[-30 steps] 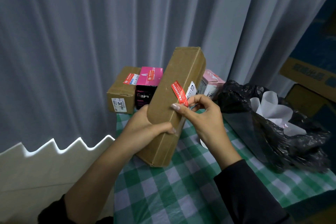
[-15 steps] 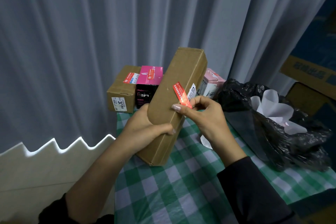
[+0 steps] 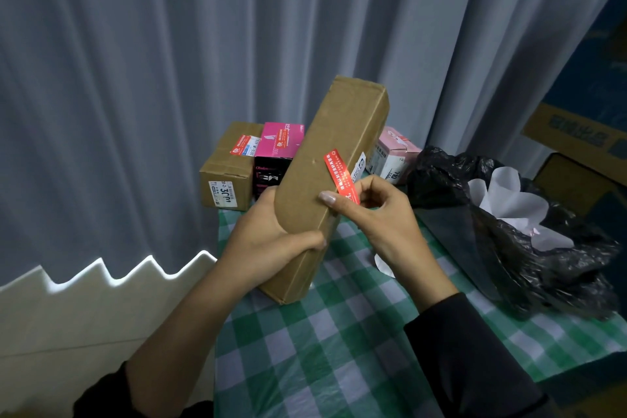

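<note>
Two hands share a long cardboard box (image 3: 325, 180), tilted above the checked table (image 3: 322, 349), top leaning toward one o'clock. Left hand (image 3: 268, 241) grips its lower part, fingers curled round it; right hand (image 3: 380, 214) pinches the red sticker (image 3: 339, 173) on its face. Black bag (image 3: 543, 268) sits at three o'clock.

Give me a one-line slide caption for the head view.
Left hand grips a long brown cardboard box while right hand pinches its red paper seal strip over a green-checked tablecloth.
</note>
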